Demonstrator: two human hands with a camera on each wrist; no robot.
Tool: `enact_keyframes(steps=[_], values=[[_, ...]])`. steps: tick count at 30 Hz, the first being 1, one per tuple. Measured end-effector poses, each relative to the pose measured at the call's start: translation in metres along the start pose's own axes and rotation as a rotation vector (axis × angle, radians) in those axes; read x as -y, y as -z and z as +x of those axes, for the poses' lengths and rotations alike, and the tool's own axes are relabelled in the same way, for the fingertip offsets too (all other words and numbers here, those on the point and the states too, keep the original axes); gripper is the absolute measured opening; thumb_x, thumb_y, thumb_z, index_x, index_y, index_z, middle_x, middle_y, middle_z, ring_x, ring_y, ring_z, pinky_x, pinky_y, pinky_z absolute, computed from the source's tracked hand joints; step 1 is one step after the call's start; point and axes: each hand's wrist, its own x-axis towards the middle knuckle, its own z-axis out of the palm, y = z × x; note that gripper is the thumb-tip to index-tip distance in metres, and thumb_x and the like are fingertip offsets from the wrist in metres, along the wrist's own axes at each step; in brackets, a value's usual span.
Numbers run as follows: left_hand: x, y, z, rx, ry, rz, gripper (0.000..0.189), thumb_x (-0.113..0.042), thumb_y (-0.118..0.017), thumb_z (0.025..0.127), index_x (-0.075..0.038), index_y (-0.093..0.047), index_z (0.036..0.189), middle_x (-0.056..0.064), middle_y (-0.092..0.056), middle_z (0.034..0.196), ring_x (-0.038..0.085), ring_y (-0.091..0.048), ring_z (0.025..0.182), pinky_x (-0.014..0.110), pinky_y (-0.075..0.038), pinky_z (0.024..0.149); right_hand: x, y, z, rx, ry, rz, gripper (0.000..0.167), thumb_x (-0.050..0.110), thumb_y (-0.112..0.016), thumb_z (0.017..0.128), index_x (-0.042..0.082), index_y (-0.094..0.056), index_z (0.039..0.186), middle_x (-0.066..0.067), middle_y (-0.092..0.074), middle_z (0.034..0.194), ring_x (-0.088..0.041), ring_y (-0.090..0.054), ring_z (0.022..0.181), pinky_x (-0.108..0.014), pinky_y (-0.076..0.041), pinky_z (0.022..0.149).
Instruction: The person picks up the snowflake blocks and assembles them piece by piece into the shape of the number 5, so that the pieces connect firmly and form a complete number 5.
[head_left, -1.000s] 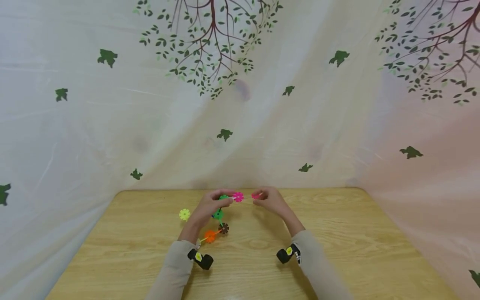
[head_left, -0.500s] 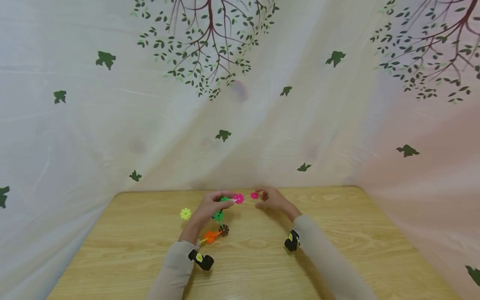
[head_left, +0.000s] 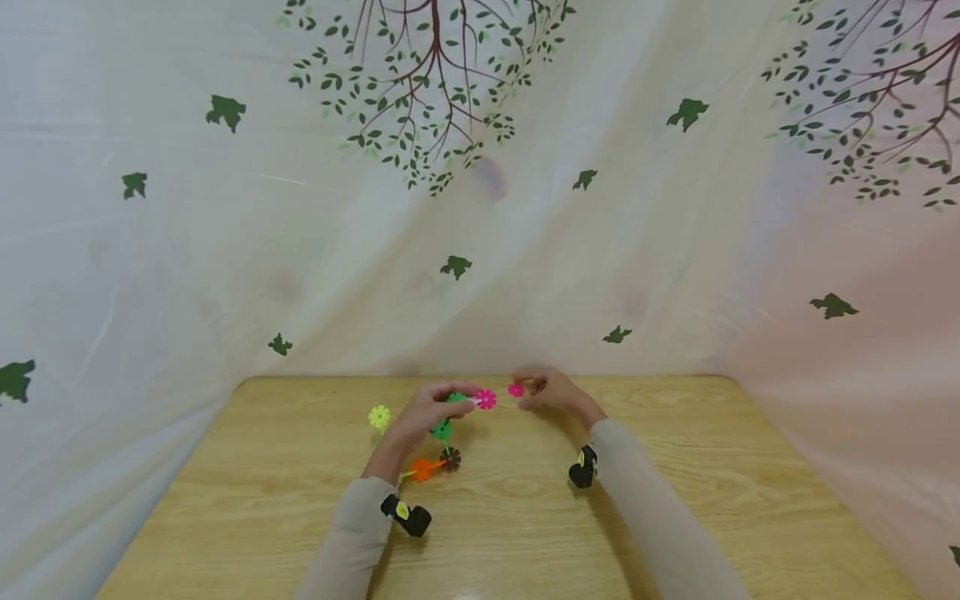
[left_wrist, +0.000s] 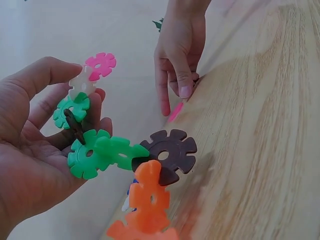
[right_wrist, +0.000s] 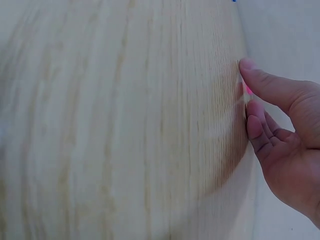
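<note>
My left hand holds a chain of notched, flower-shaped plastic discs, pinching it at a white disc with a green disc in the fingers. A pink disc sticks out from the chain's held end. Further along hang green discs, a dark brown disc and orange discs; a yellow disc shows left of the hand. My right hand reaches down at the table's far edge, thumb and fingers apart around a separate pink disc.
The wooden table ends close behind both hands. A pale curtain printed with trees and leaves hangs behind it and along the sides. Black wrist cameras sit on both sleeves.
My right hand was closed up round the loose pink disc a second ago; its fingers have since spread. The left hand keeps its hold, while the yellow disc has risen slightly.
</note>
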Motion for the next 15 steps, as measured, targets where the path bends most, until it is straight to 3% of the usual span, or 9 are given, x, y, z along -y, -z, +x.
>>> enact_keyframes(steps=[6,15], values=[[-0.0022,0.0012,0.0006,0.005,-0.011,0.009,0.033,-0.019,-0.07,0.097,-0.005,-0.069,0.127,0.012,-0.068,0.13,0.011,-0.064,0.103,0.045,-0.053,0.103,-0.0019,0.0011,0.0039,-0.007,0.019,0.002,0.047,0.007,-0.077,0.09,-0.004,-0.063,0.133,-0.023,-0.064,0.13,-0.02,-0.055,0.095,-0.024,-0.046,0.078],[-0.0029,0.0035,-0.0001,0.015,-0.022,-0.013,0.033,-0.018,-0.068,0.099,-0.005,-0.068,0.129,0.011,-0.067,0.132,0.011,-0.064,0.105,0.056,-0.049,0.107,-0.0029,-0.0012,0.0063,-0.013,-0.047,0.066,0.029,0.005,-0.078,0.088,-0.005,-0.072,0.115,-0.01,-0.062,0.094,-0.011,-0.049,0.078,-0.021,-0.043,0.065]])
